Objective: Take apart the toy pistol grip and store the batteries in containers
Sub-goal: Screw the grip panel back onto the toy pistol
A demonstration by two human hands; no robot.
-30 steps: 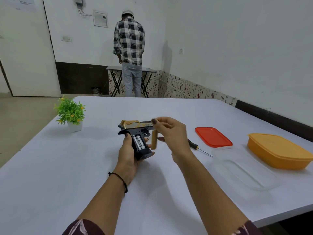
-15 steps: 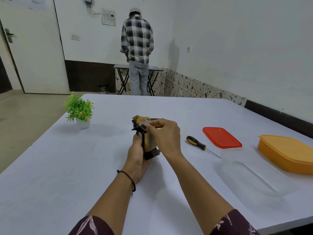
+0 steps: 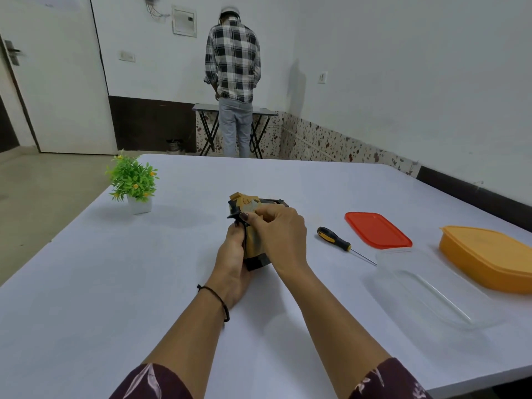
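Sleeves [image 3: 152, 383], dark maroon with a pale leaf print, at the nearest edge. Tabletop [image 3: 100, 283], white. Left hand [image 3: 233, 260], black cord at the wrist, wrapped around the black grip of the toy pistol [image 3: 253, 226] from the left. Right hand [image 3: 280, 231] closed over the tan grip panel [image 3: 254, 240], fingertips pinching its upper edge. Clear container [image 3: 426, 286], open, near right. Orange container [image 3: 489, 257], lidded, beyond it. Screwdriver [image 3: 338, 243], black and yellow handle, just right of the hands. Red lid [image 3: 377, 230]. Potted plant [image 3: 134, 181], far left. No legible writing on any item.
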